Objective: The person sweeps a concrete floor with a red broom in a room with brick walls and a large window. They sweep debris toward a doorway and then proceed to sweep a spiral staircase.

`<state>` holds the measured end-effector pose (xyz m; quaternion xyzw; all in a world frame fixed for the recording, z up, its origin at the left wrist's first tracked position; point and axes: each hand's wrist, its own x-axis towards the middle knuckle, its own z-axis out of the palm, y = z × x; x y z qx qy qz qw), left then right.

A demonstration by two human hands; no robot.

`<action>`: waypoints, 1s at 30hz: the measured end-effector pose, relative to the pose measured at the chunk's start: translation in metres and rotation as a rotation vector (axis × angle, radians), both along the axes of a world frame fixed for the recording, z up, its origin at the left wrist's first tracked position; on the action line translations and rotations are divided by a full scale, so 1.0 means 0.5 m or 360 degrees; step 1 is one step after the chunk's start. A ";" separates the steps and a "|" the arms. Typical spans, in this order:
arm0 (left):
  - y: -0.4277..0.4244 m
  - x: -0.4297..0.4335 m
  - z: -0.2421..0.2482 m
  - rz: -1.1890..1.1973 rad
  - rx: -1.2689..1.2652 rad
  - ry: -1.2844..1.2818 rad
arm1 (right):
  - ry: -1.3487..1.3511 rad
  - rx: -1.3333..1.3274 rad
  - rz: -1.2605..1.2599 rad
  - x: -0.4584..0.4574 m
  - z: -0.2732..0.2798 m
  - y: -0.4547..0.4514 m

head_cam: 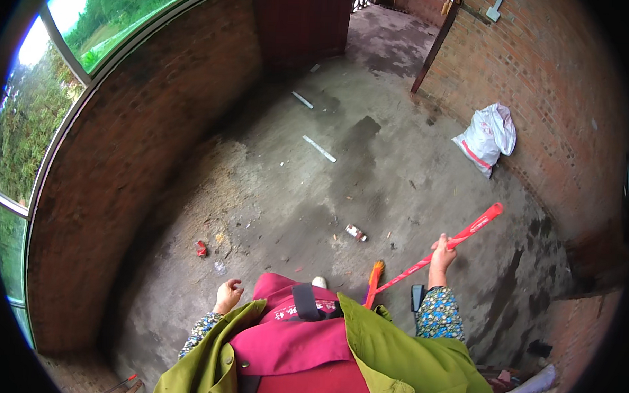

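My right hand [442,254] grips the red handle [413,267] of a broom, which slants from the upper right down towards my body. The broom's orange and purple bristle head [375,277] rests low in front of me, partly hidden by my green jacket. On the left, my left hand [229,296] hangs with its fingers loosely curled and apart, holding nothing. A crumpled clear plastic piece [220,267] and a small red wrapper [202,248] lie on the floor beyond it. A bottle or can with a label [356,233] lies on its side ahead.
Pale strips [320,149] lie farther off on the stained concrete floor [273,195]. A white woven sack [485,137] leans by the right brick wall. A dark rectangular object [417,297] is near my right sleeve. A doorway opens at the top; windows line the left wall.
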<state>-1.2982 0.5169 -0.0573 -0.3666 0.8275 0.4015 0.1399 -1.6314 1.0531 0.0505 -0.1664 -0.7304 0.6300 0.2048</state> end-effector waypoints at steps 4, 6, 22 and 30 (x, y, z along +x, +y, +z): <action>-0.026 -0.157 0.042 -0.0212 0.0005 -0.0009 | -0.0196 0.0030 0.0136 -0.083 -0.015 -0.044; -0.080 -0.194 0.006 -0.0288 0.0006 -0.0142 | -0.0217 0.0026 0.0176 -0.124 -0.022 -0.063; -0.614 -0.933 -0.013 -0.0294 -0.0176 -0.0002 | -0.0254 0.0343 -0.0647 -0.320 0.044 -0.106; -0.576 -1.257 -0.071 -0.0565 -0.0092 -0.0146 | 0.0211 0.0505 -0.0849 -0.694 0.284 -0.165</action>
